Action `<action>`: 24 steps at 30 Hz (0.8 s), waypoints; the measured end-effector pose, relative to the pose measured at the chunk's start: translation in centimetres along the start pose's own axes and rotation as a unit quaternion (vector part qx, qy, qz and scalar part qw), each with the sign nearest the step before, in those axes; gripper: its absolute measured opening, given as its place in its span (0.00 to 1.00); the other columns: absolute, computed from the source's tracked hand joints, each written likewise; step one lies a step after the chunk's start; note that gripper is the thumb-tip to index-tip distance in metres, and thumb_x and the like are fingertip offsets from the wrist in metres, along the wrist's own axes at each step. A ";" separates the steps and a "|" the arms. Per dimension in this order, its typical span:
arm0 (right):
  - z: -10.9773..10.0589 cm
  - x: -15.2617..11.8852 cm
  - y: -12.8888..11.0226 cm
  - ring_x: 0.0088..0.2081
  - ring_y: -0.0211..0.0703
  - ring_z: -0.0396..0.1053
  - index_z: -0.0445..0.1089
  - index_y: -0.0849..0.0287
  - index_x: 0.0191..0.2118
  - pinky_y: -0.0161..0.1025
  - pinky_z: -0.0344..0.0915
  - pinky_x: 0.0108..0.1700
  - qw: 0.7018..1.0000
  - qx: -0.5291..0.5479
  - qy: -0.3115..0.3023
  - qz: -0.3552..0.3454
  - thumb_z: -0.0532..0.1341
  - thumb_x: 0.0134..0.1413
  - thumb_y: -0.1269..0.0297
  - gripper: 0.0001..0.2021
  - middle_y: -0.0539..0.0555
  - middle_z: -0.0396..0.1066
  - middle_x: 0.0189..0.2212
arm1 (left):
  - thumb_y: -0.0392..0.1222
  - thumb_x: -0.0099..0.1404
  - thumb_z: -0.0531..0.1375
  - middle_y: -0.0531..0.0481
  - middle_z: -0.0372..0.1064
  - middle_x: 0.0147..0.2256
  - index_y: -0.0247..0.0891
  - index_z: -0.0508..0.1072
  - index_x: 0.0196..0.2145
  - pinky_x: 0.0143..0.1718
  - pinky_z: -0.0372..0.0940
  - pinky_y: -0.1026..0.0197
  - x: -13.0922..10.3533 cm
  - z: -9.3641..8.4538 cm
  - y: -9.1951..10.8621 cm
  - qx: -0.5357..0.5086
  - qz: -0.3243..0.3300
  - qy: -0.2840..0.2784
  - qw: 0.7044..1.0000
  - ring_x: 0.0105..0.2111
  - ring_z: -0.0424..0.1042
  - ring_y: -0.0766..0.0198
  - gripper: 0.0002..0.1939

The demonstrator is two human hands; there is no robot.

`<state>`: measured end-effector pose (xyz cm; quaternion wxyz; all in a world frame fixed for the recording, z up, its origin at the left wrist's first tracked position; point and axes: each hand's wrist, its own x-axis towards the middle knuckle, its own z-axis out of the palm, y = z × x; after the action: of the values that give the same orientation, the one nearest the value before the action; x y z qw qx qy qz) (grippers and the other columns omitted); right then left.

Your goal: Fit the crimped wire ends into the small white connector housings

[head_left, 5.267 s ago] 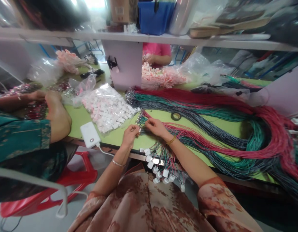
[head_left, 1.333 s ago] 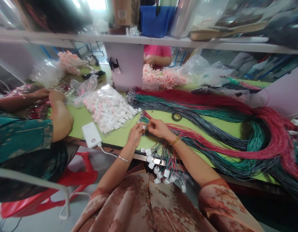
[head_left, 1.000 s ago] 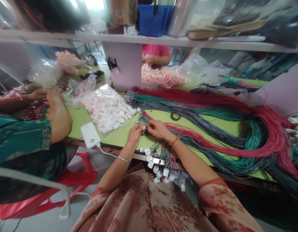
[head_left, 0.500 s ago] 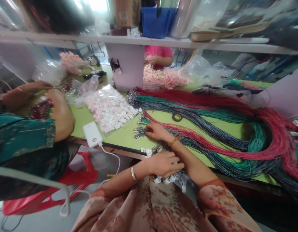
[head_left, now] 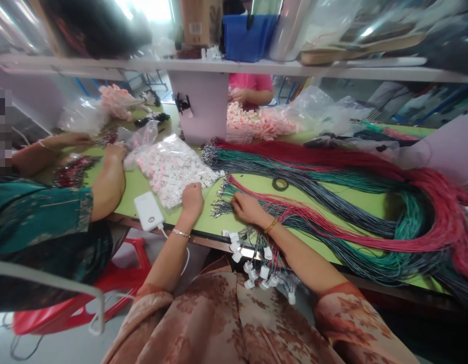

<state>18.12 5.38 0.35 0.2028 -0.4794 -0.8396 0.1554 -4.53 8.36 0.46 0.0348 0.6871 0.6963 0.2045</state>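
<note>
My left hand (head_left: pixel 192 200) is closed at the right edge of a clear bag of white connectors (head_left: pixel 173 172); what its fingers hold, if anything, is hidden. My right hand (head_left: pixel 247 208) has its fingers pressed together beside the metal terminal ends (head_left: pixel 220 208) of a wire bundle; I cannot make out what is between them. Red, green and dark wires (head_left: pixel 313 227) run to the right from there. Below my right wrist, wires with white connectors (head_left: pixel 263 273) hang over the table edge.
A white power bank (head_left: pixel 148 211) with a cable lies left of my left hand. A roll of tape (head_left: pixel 280 184) sits between two wire bundles. A co-worker's arms (head_left: pixel 108 182) are at the left, above a red stool (head_left: pixel 67 313). A shelf (head_left: pixel 143 64) spans the top.
My left hand has moved up and left, from the hanging connectors to the bag's edge, and is now closed. My right hand has barely moved. The co-worker's near hand has shifted away from the body.
</note>
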 end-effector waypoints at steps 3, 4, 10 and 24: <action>0.1 0.2 0.1 0.27 0.39 0.60 0.65 0.60 0.33 0.35 0.54 0.32 0.998 0.063 0.026 0.006 0.55 0.56 0.69 0.03 0.53 0.69 0.27 | 0.27 0.59 0.51 0.35 0.69 0.38 0.34 0.72 0.45 0.41 0.59 0.53 -0.3 0.2 0.0 0.034 0.013 -0.019 0.999 0.41 0.67 0.48 0.18; 0.2 0.3 0.1 0.26 0.38 0.60 0.65 0.59 0.32 0.34 0.54 0.31 0.995 0.093 0.031 0.003 0.55 0.55 0.68 0.03 0.51 0.68 0.25 | 0.27 0.59 0.52 0.36 0.68 0.38 0.34 0.72 0.46 0.41 0.59 0.53 -0.4 0.1 0.1 0.030 0.016 -0.022 0.999 0.41 0.67 0.49 0.18; 0.5 1.0 -0.3 0.25 0.35 0.59 0.64 0.59 0.30 0.33 0.55 0.29 0.968 0.249 0.040 -0.008 0.56 0.52 0.66 0.03 0.47 0.63 0.23 | 0.35 0.61 0.56 0.44 0.68 0.40 0.38 0.74 0.42 0.41 0.63 0.56 -1.2 -0.5 1.4 -0.301 -0.046 0.028 0.952 0.38 0.70 0.58 0.12; 0.0 0.7 -0.2 0.22 0.33 0.52 0.63 0.60 0.26 0.33 0.50 0.25 0.947 0.311 0.063 0.054 0.56 0.51 0.58 0.10 0.46 0.58 0.19 | 0.37 0.54 0.68 0.51 0.71 0.27 0.34 0.71 0.35 0.34 0.66 0.67 -3.3 1.4 4.5 -0.750 -0.182 -0.193 0.606 0.28 0.71 0.70 0.12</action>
<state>17.66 5.94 0.60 0.3858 -0.4459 -0.7082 0.3885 0.41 5.40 -0.10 0.7080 0.3027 0.3864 0.5077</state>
